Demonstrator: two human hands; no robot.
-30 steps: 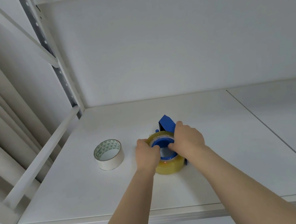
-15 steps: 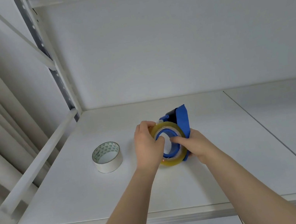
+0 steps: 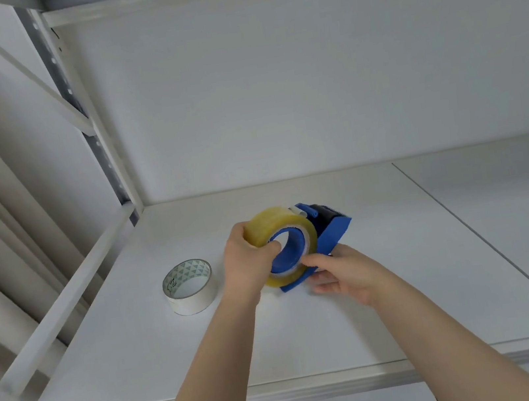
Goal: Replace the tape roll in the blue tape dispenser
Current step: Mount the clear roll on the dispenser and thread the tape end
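The blue tape dispenser point(image 3: 332, 233) is tilted up off the white shelf point(image 3: 376, 304), its black roller end pointing back right. A yellowish clear tape roll point(image 3: 271, 221) sits on the dispenser's blue hub. My left hand point(image 3: 247, 262) grips the roll's left side, thumb hooked into the core. My right hand point(image 3: 340, 273) holds the dispenser's lower right body, fingertips touching the roll's near rim. A white tape roll point(image 3: 189, 286) with a green-triangle-patterned core lies flat on the shelf, left of my hands.
A shelf back wall point(image 3: 308, 89) rises behind. A perforated upright post point(image 3: 85, 124) and a diagonal brace point(image 3: 64, 301) stand on the left. A seam point(image 3: 469, 230) divides the shelf boards on the right.
Both hands have lifted and tilted the dispenser from lying flat to standing on edge. The roll now faces me, with my left thumb in its core.
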